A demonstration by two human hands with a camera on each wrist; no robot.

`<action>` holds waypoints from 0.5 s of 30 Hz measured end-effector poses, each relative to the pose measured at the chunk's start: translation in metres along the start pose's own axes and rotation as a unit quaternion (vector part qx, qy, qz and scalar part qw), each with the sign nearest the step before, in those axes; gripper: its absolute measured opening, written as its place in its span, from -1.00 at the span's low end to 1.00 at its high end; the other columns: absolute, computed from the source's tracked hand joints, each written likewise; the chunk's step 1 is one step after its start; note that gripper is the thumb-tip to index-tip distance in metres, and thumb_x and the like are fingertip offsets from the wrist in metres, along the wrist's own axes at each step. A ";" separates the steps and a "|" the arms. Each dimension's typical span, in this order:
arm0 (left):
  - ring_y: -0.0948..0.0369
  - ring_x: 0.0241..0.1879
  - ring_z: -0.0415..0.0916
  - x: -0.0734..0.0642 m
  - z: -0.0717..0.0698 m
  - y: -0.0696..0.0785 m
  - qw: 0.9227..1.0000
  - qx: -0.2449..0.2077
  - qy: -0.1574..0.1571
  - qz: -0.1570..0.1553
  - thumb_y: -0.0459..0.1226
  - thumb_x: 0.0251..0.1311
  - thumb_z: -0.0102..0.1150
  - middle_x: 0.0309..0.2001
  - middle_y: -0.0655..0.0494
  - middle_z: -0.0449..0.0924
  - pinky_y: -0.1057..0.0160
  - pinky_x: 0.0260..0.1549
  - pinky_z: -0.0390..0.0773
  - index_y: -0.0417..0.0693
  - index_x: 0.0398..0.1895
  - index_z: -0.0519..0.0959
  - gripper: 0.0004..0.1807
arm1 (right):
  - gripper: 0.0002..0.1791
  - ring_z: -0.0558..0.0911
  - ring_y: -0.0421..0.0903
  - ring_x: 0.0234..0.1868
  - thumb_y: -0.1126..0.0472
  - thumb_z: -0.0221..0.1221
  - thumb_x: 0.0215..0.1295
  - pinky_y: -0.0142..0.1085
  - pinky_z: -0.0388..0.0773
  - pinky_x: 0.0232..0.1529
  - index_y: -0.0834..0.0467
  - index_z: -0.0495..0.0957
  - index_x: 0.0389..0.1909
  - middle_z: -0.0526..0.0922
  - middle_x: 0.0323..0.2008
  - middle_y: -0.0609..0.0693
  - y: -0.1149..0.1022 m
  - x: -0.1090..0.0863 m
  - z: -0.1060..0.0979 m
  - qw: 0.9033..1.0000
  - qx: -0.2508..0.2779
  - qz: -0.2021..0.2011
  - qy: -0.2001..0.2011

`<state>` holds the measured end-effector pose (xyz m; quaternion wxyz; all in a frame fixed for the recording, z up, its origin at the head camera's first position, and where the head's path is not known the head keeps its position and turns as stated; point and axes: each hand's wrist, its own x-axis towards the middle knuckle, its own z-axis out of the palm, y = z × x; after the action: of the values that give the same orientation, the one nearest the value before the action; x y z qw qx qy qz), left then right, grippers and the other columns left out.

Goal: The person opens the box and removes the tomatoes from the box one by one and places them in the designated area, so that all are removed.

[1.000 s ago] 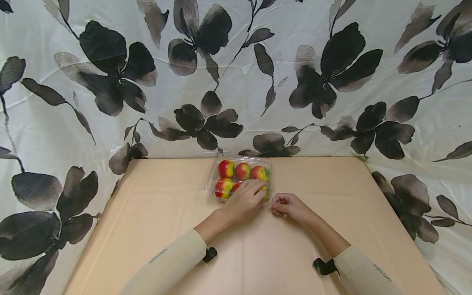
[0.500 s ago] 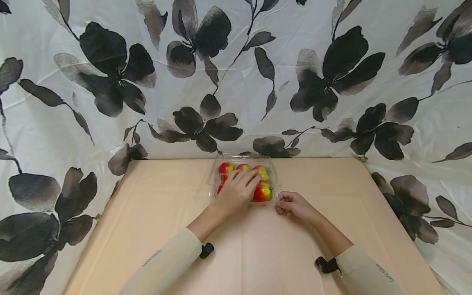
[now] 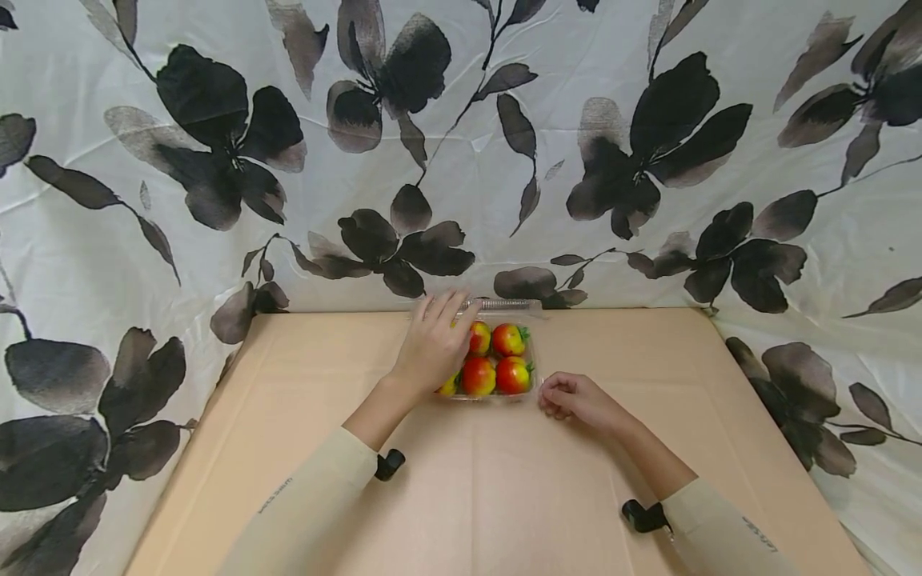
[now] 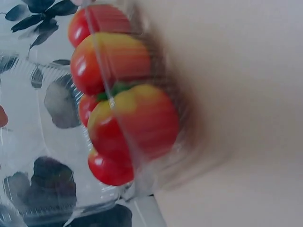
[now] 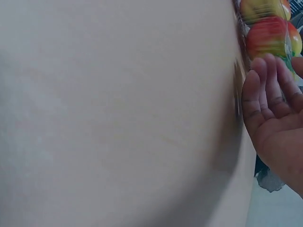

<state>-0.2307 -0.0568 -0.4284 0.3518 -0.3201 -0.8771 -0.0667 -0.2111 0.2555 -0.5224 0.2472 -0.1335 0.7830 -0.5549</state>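
Note:
A clear plastic clamshell box [image 3: 490, 398] stands at the table's far side, holding several round red-and-yellow fruits [image 3: 509, 340] with green leafy ends. Its hinged lid [image 3: 511, 304] is swung up and back; the left wrist view shows this transparent lid [image 4: 28, 142] beside the fruits [image 4: 142, 123]. My left hand [image 3: 430, 344] lies over the box's left side with fingers stretched to the lid, hiding the fruits below. At the box's near right corner rests my right hand [image 3: 576, 400], fingers loosely bent. In the right wrist view its fingertips [image 5: 270, 59] are right at the box's side.
A beige cover lies over the table [image 3: 475, 496]. Behind and beside it hangs white cloth [image 3: 504, 184] with dark flower prints. The lid overlaps the table's far edge. Black wrist cameras [image 3: 390, 465] sit at both sleeves.
My left hand has moved from the box's front right to its back left, and the lid has swung up and back. The box and right hand have shifted slightly right.

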 end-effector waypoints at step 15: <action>-0.19 0.41 0.39 0.000 -0.030 -0.038 0.998 -0.064 -0.005 -0.016 -0.30 0.22 0.43 0.40 -0.24 0.45 -0.28 0.49 0.29 -0.20 0.37 0.45 -0.35 | -0.64 0.66 0.13 0.16 0.16 0.17 0.54 0.08 0.65 0.25 0.20 0.55 0.24 0.68 0.17 0.16 -0.043 -0.019 -0.007 0.974 -0.182 -0.068 0.119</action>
<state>-0.2368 -0.0969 -0.4021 0.3249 -0.3283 -0.8779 -0.1266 -0.2015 0.2550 -0.4756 0.0856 -0.1618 0.8839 -0.4304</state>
